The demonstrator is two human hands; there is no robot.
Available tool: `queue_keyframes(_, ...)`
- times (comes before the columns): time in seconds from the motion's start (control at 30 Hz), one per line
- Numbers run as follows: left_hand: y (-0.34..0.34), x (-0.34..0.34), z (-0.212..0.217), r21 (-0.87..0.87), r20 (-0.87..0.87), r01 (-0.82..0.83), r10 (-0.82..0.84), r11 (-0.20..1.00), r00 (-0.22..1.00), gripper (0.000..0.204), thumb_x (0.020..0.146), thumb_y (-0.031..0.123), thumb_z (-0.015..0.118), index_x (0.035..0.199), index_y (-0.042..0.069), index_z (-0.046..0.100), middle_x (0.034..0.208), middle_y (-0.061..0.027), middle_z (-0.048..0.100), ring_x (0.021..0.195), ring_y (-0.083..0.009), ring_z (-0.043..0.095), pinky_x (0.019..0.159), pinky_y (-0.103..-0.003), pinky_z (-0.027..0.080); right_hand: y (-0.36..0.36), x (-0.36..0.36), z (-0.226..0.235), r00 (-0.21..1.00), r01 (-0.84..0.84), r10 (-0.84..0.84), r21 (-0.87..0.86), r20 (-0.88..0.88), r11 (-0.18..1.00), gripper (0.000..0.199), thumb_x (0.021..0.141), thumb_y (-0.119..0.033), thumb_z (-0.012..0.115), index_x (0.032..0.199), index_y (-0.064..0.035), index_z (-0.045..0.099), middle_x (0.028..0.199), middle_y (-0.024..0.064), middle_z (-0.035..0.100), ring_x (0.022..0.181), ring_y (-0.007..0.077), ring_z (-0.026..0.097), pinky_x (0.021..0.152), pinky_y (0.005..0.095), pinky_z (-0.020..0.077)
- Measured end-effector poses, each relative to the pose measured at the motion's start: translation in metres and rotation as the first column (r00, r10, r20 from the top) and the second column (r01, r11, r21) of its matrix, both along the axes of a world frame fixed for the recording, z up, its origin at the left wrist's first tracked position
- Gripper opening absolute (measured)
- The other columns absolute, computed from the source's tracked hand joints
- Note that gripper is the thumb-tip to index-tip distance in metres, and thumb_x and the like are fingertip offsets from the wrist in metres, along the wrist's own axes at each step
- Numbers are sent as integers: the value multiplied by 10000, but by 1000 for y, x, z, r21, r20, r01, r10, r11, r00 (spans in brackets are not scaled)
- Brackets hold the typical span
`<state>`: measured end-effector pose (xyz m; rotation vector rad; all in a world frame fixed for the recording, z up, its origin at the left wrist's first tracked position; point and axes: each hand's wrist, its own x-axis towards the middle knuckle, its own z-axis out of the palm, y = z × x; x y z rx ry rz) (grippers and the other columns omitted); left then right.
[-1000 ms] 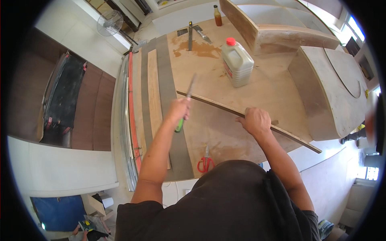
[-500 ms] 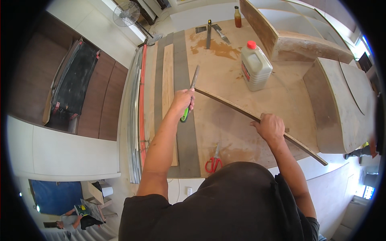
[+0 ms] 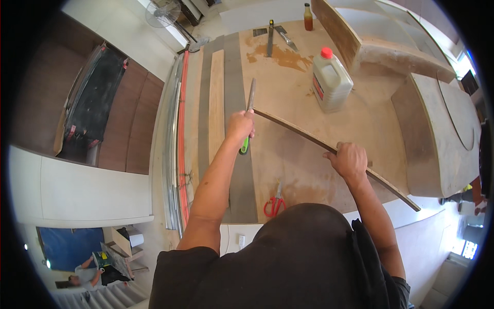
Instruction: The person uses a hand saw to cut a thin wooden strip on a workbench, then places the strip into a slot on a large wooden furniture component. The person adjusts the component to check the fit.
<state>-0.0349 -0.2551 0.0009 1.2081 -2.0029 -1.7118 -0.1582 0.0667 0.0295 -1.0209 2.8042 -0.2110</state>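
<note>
In my left hand [image 3: 240, 125] I grip a file [image 3: 252, 93] with a green and dark handle, its grey blade pointing away from me. The blade is against the far left end of a long, thin wooden strip [image 3: 298, 131]. My right hand [image 3: 350, 160] is closed around that strip past its middle, thumb along its left side. The strip slants from the file down to the right, its near end reaching the table's edge. Red-handled scissors [image 3: 275, 206] lie on the wooden tabletop [image 3: 288, 165] in front of my body.
A white jug [image 3: 332, 85] with a red cap and a small amber bottle [image 3: 308, 19] stand farther back. Flat metal tools [image 3: 270, 40] lie near a brown stain. Curved wooden cabinet parts [image 3: 427, 134] fill the right side. A person [image 3: 85, 273] is at the lower left.
The file has tipped slightly more upright in my left hand, its handle swinging right. Both hands keep their grips, and the whole view has shifted a little.
</note>
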Motion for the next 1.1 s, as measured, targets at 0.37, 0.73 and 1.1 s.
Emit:
queue_keyframes(0.37,52,-10,0,185,-74,107,-94,977,993,338,1048,284,547,818,37,565,598,-35,511,472,-146,519,418,-337,442,4,-4,-4,1000,9,-8,-56,15,998,514,776,-524,820,825,-18,746,771,207,715,776,388,717,714,469,562)
queue_keyframes(0.73,13,2,-1,97,28,-18,15,995,999,354,1055,314,543,850,31,600,605,-65,545,454,-177,522,446,-368,461,2,-1,-9,1000,7,-6,-50,24,999,532,784,-538,808,829,-12,742,780,205,716,776,384,719,713,474,565)
queue_keyframes(1.1,111,-18,9,1,92,350,-348,937,933,375,1054,334,538,863,16,588,630,-51,577,505,-145,569,438,-328,452,3,-5,-2,999,32,-31,-29,29,999,458,798,-491,808,832,-36,767,804,190,731,811,374,728,741,463,568)
